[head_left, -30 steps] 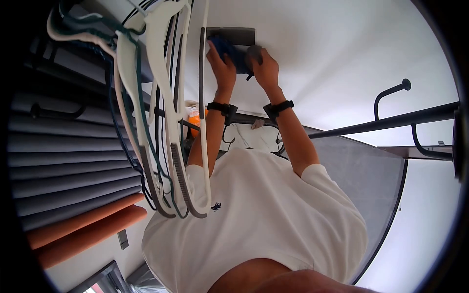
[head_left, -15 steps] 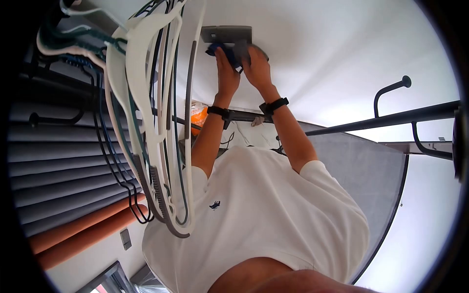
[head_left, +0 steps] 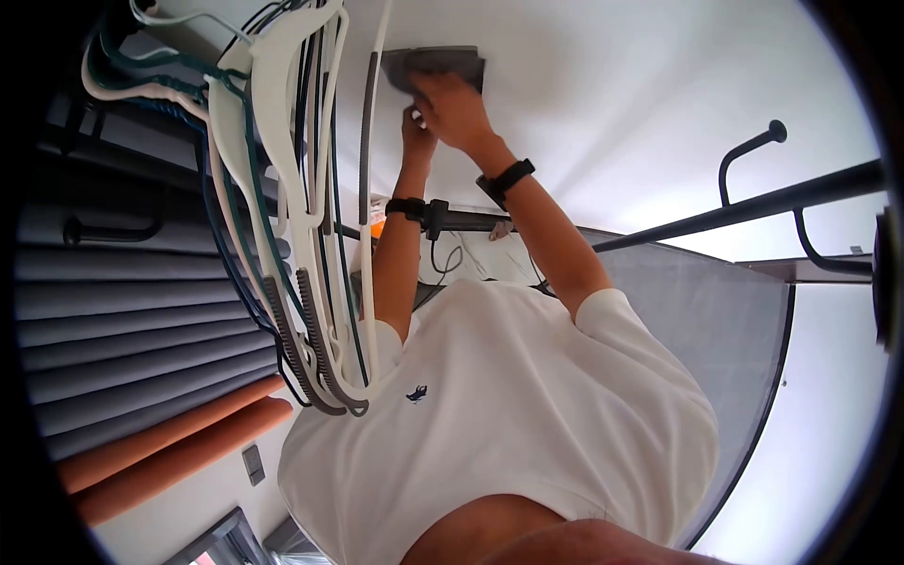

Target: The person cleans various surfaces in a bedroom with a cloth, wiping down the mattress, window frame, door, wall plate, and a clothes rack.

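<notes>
My right hand (head_left: 456, 109) reaches across a dark grey flat rectangular thing (head_left: 466, 62) on the white surface. Its fingers are stretched out and lie against that thing, whose kind I cannot make out. Just below it, my left hand (head_left: 417, 137) has its fingers curled close together, partly hidden by the right hand. What the left fingers hold, if anything, does not show. Black straps with a small block go round both wrists.
Several white, green and dark clothes hangers (head_left: 282, 113) hang close to my left arm. A black rail with hooks (head_left: 753, 212) runs along the right. Grey pleated fabric (head_left: 141, 325) and orange rolls (head_left: 188, 443) are at the left. A cable (head_left: 452, 259) lies below the hands.
My right hand has moved left over the dark grey thing, its fingers now stretched across it. The navy blue item seen by the left hand no longer shows. The hangers have shifted slightly.
</notes>
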Motion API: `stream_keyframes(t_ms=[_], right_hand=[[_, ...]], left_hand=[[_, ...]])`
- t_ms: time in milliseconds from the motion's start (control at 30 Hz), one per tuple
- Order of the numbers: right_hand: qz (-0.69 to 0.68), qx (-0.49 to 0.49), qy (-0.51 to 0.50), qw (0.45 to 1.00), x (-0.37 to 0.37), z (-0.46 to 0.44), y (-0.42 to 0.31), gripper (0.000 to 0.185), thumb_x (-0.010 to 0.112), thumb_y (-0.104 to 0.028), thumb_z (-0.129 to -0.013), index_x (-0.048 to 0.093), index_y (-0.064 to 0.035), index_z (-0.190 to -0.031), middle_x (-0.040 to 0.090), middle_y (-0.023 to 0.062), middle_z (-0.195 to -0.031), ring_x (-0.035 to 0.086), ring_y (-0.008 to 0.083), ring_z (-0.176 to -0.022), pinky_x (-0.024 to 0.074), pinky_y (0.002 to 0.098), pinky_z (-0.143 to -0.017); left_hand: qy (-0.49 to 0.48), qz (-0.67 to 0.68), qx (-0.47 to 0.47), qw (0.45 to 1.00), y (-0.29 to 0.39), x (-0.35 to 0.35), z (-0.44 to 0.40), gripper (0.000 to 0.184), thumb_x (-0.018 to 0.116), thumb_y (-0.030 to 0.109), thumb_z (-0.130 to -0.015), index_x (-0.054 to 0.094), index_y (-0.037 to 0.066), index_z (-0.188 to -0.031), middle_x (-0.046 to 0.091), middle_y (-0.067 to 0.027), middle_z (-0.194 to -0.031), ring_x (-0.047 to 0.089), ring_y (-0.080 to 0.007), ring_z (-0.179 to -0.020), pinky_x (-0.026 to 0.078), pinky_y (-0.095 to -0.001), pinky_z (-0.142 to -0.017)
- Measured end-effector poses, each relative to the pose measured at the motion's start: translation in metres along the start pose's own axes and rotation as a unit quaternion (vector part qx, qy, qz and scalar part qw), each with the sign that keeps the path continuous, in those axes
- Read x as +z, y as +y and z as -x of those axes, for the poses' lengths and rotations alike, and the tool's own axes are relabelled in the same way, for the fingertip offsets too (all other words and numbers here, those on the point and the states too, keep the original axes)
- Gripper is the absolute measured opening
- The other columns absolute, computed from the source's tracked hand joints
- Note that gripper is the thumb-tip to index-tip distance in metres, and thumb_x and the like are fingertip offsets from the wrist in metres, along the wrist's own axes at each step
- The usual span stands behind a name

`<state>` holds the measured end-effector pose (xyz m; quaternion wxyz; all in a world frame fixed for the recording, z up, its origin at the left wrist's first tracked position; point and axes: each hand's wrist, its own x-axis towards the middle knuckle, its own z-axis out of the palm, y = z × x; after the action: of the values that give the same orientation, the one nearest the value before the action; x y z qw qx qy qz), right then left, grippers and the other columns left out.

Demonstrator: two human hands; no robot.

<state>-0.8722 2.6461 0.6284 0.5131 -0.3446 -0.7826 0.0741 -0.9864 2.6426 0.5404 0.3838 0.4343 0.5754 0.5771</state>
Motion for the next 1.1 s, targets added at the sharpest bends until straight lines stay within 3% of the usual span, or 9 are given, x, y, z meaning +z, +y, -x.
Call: stream_keyframes(t_ms=[100,200,333,367,567,700,800,933,1100], right_hand=[[0.179,-0.019,-0.082,0.98,0.026,0.025,-0.003,0.038,0.061,-0.019,-0.087,0.06,-0.0204,-0.126,0.066,0.0054,-0.101,0.062,0.0247,-0.094,0.053,0.0408,-0.076],[0.169,0.056,-0.08,0.981,0.033,0.048,-0.001,0.042,0.065,-0.02,-0.084,0.059,-0.0214,-0.126,0.064,0.0038,-0.101,0.062,0.0249,-0.094,0.05,0.0406,-0.075],[0.107,0.06,-0.048,0.991,0.005,0.053,0.007,0.039,0.057,-0.018,-0.092,0.055,-0.0121,-0.13,0.064,0.0116,-0.104,0.061,0.0324,-0.095,0.0518,0.0451,-0.075],[0.092,0.064,-0.028,0.993,-0.004,0.049,0.009,0.04,0.058,-0.018,-0.092,0.053,-0.0106,-0.131,0.063,0.0113,-0.104,0.061,0.0321,-0.095,0.0505,0.0448,-0.076],[0.055,0.092,0.014,0.994,-0.029,0.024,0.004,0.043,0.058,-0.018,-0.092,0.051,-0.0092,-0.133,0.06,0.0153,-0.102,0.061,0.0351,-0.091,0.0504,0.0484,-0.07],[0.094,0.167,-0.062,0.979,-0.006,0.05,0.015,0.045,0.057,-0.021,-0.093,0.049,-0.0125,-0.136,0.06,0.0163,-0.101,0.062,0.0354,-0.093,0.0511,0.0486,-0.071],[0.095,0.192,-0.094,0.972,0.003,0.074,0.024,0.046,0.055,-0.02,-0.095,0.046,-0.014,-0.139,0.059,0.0165,-0.103,0.061,0.0378,-0.096,0.0512,0.0499,-0.075],[-0.045,0.117,-0.031,0.992,-0.016,0.067,0.02,0.045,0.051,-0.016,-0.097,0.043,-0.0131,-0.141,0.059,0.0179,-0.105,0.06,0.041,-0.096,0.0507,0.0499,-0.079],[-0.072,0.142,-0.05,0.986,-0.02,0.068,0.019,0.044,0.05,-0.015,-0.098,0.042,-0.0126,-0.142,0.06,0.0195,-0.107,0.059,0.0421,-0.096,0.0505,0.0493,-0.08]], left_hand=[[-0.09,0.291,-0.146,0.941,-0.025,-0.008,0.0,0.051,0.05,0.037,-0.102,0.036,0.008,-0.142,0.049,-0.0076,-0.139,0.052,-0.0191,-0.124,0.044,-0.0349,-0.102],[-0.047,0.299,-0.147,0.942,-0.045,-0.01,0.003,0.047,0.055,0.022,-0.1,0.037,0.006,-0.14,0.05,-0.0103,-0.135,0.051,-0.0197,-0.123,0.047,-0.0341,-0.099],[0.057,0.224,-0.07,0.97,-0.01,-0.008,0.017,0.045,0.057,0.013,-0.098,0.037,0.007,-0.138,0.05,-0.0135,-0.131,0.054,-0.0258,-0.119,0.05,-0.0357,-0.096],[0.053,0.235,0.0,0.97,0.001,-0.009,0.014,0.053,0.057,-0.005,-0.088,0.038,0.008,-0.136,0.049,-0.0175,-0.131,0.055,-0.0247,-0.117,0.048,-0.0332,-0.098],[0.036,0.136,0.151,0.979,0.052,-0.001,0.007,0.047,0.061,0.009,-0.092,0.04,0.004,-0.134,0.053,-0.0119,-0.123,0.053,-0.0206,-0.109,0.043,-0.0323,-0.096],[0.09,0.013,-0.016,0.996,-0.008,-0.004,-0.014,0.045,0.058,0.014,-0.092,0.042,0.001,-0.131,0.058,-0.0178,-0.119,0.058,-0.0259,-0.108,0.046,-0.0344,-0.094],[0.071,-0.007,-0.011,0.997,-0.018,-0.007,-0.006,0.049,0.059,0.011,-0.091,0.04,0.0,-0.134,0.059,-0.0197,-0.121,0.058,-0.0289,-0.109,0.045,-0.036,-0.095],[0.031,0.014,0.216,0.976,0.028,-0.007,0.005,0.058,0.061,0.008,-0.088,0.037,0.004,-0.141,0.062,-0.0211,-0.118,0.063,-0.0292,-0.105,0.048,-0.0347,-0.092],[-0.012,-0.168,0.139,0.976,0.08,-0.013,0.017,0.068,0.059,0.002,-0.085,0.033,0.012,-0.147,0.061,-0.0269,-0.121,0.066,-0.0366,-0.103,0.052,-0.0393,-0.09]])
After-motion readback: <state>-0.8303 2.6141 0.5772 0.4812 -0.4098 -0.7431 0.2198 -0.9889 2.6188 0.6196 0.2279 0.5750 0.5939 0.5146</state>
